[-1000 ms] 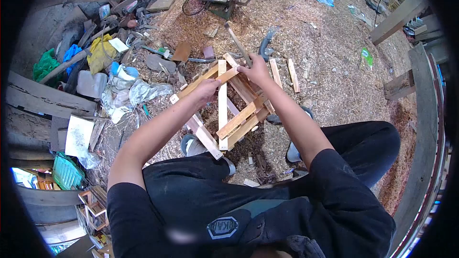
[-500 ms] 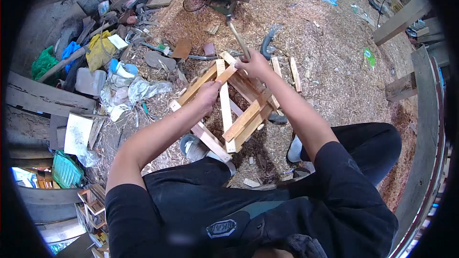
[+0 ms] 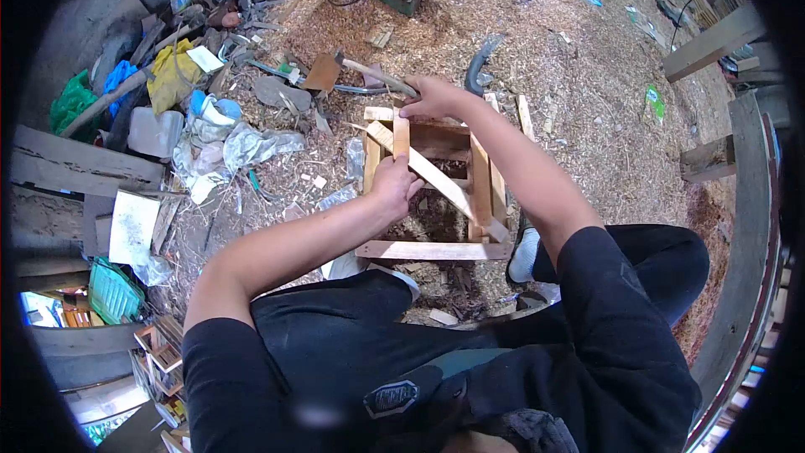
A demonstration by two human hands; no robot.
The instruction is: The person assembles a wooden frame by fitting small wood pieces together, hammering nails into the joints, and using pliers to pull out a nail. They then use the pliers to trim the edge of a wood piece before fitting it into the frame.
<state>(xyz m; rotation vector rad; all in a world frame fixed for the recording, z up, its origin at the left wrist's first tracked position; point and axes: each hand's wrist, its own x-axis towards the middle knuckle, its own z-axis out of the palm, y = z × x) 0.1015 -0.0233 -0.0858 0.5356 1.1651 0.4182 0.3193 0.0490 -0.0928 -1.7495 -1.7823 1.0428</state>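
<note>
My left hand [image 3: 394,185] grips a flat tan wooden slat [image 3: 402,139]; my right hand [image 3: 435,98], clasping a long brown wooden handle [image 3: 374,74] just beyond, could bump it askew.

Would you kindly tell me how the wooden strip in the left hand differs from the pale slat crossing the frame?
The strip in the left hand looks more orange; the slat is paler. The strip points nearly straight ahead, while the slat slants across the frame. The strip's visible part is shorter than the slat's, though the hand hides its near end. Both are straight wooden pieces.
</note>
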